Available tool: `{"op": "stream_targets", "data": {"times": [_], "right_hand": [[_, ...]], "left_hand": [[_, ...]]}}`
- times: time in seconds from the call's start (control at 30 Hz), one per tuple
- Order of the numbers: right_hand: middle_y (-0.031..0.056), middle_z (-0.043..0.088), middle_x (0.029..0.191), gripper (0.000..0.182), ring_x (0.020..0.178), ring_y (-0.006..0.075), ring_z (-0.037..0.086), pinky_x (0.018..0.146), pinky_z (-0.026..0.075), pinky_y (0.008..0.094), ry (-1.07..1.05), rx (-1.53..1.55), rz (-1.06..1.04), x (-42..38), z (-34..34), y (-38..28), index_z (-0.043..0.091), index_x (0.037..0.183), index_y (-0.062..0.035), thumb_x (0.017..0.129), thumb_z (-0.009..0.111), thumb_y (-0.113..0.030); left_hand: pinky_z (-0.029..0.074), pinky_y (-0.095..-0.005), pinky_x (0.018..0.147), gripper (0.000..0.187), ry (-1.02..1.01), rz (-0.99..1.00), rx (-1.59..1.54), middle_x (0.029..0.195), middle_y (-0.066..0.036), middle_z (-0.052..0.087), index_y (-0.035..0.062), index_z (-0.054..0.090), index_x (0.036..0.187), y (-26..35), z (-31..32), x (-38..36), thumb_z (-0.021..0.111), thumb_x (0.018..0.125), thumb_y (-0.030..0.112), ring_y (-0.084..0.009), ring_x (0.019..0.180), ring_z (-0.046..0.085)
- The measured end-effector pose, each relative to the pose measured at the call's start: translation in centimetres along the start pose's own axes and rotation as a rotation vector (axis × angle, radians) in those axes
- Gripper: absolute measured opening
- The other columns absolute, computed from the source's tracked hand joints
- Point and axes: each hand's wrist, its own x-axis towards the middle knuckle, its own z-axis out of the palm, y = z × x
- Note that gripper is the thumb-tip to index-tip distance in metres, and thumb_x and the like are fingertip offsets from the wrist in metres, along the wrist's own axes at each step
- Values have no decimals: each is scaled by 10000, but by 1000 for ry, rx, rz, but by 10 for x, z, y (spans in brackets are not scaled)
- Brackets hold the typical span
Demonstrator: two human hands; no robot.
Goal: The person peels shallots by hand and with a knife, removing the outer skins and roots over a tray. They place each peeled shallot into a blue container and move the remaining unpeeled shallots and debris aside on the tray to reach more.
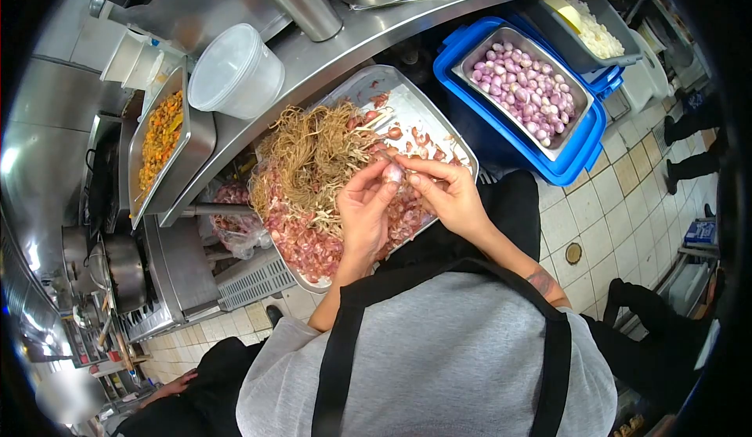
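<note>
Between my fingertips is a purple shallot (392, 174), held over a metal tray. My left hand (364, 211) grips it with thumb and fingers. My right hand (448, 196) pinches at its upper side, where the fingers partly hide it. Below both hands lies the tray (453, 135), heaped with reddish shallot skins (301, 233) and a tangle of dry brown roots (313, 151). A few unpeeled shallots (394, 133) rest toward its far right. Beyond my right hand, a steel pan (576, 102) full of peeled shallots (523, 84) sits on a blue-lidded bin (558, 177).
A steel counter (313, 55) curves behind the tray, bearing a clear plastic tub (239, 73) and a pan of diced vegetables (188, 151). Far right, a grey container (627, 49) holds chopped white pieces. Other people in dark clothes stand at left (207, 390) and right (650, 316).
</note>
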Motion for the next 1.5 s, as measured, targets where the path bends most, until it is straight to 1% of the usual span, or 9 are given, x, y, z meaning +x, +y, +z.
{"op": "stream_targets", "data": {"times": [0.2, 0.47, 0.7, 0.8, 0.9, 1.0, 1.23, 1.33, 1.5], "right_hand": [[11, 550, 717, 268, 473, 7, 389, 415, 308, 165, 16, 252, 243, 7, -21, -2, 583, 1150, -28, 897, 552, -114], [-29, 588, 765, 292, 554, -16, 385, 480, 316, 149, -7, -158, -25, 3, -15, 11, 572, 1166, -21, 878, 556, -68], [43, 628, 1053, 328, 785, 36, 537, 673, 442, 187, -64, -230, -156, 2, -6, -4, 558, 1169, 9, 849, 585, -59], [45, 629, 1024, 301, 778, 48, 545, 684, 445, 194, -84, -299, -180, 1, -6, -8, 575, 1146, 9, 851, 581, -48], [47, 626, 982, 274, 780, 58, 547, 691, 447, 202, -111, -46, 18, -3, -3, -15, 586, 1130, 3, 863, 570, -53], [42, 615, 865, 251, 712, 49, 527, 585, 425, 187, -73, 1, 20, -4, -2, -10, 592, 1117, 1, 874, 561, -57], [9, 536, 678, 263, 433, 27, 354, 401, 287, 176, -51, 336, 255, -3, -16, -6, 580, 1150, -27, 903, 538, -111], [35, 581, 747, 279, 523, 29, 453, 457, 360, 167, -25, 164, 185, -4, -16, -6, 572, 1159, -16, 892, 546, -91], [106, 626, 1046, 328, 926, 109, 570, 784, 452, 230, -49, -75, -93, -13, 1, -16, 554, 1177, 11, 856, 571, -53]], "left_hand": [[467, -292, 892, 299, -15, -97, -133, 1139, -143, 573, -59, 535, 1137, 2, 2, 1, 565, 840, -39, -186, 1009, 578], [456, -288, 890, 332, -9, -57, -52, 1140, -130, 575, -41, 527, 1163, 3, -6, 9, 566, 833, -48, -174, 1014, 567], [467, -274, 870, 356, 22, -27, -20, 1097, -128, 592, -49, 538, 1130, 0, -6, 7, 610, 784, -94, -157, 980, 575], [475, -270, 857, 318, 37, -10, 40, 1082, -134, 595, -52, 548, 1099, 4, -7, 7, 612, 789, -84, -155, 960, 583], [499, -253, 788, 283, 54, -9, 57, 1044, -136, 609, -55, 558, 1060, 8, -6, 8, 627, 786, -68, -146, 900, 601], [498, -225, 649, 220, 11, -23, 63, 875, -92, 642, -33, 581, 1012, 9, -9, 7, 639, 802, -4, -131, 714, 607], [513, -235, 693, 285, -76, -127, 61, 996, -116, 628, -38, 575, 1090, 19, -2, 6, 632, 816, 19, -141, 832, 611], [513, -253, 711, 299, -48, -149, 31, 1013, -123, 623, -37, 564, 1111, 20, 2, 7, 623, 827, 33, -148, 840, 608], [522, -262, 741, 273, -32, -84, 6, 1005, -128, 632, -42, 575, 1072, 15, -2, 8, 636, 809, 2, -154, 852, 619]]}}
